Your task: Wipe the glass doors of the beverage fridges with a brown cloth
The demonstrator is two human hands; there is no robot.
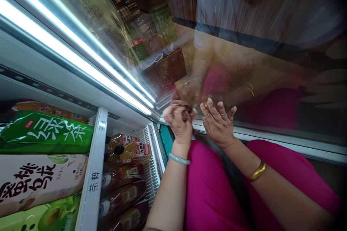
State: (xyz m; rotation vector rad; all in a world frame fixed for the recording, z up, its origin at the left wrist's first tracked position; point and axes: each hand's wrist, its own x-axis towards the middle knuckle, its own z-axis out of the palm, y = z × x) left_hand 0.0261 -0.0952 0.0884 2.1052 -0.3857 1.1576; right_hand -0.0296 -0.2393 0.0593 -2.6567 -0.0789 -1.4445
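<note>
My left hand [178,120], with a pale bangle at the wrist, is closed and blurred by motion at the lower edge of the glass door [230,61]. A crumpled brown cloth [187,112] shows in its fingers, mostly hidden by the hand. To its right, my right hand [219,124], a gold bracelet on the wrist, rests with fingers spread against the bottom of the glass near the white door frame [276,142]. Nothing is held in it.
A lit refrigerated cabinet stands open on the left. Its shelf edge [92,177] carries labels, beside green drink packs [54,133] and a pink pack [43,177]. Bottles [124,173] lie further in. A bright light strip [67,54] runs overhead. My knees [211,187] are close below the hands.
</note>
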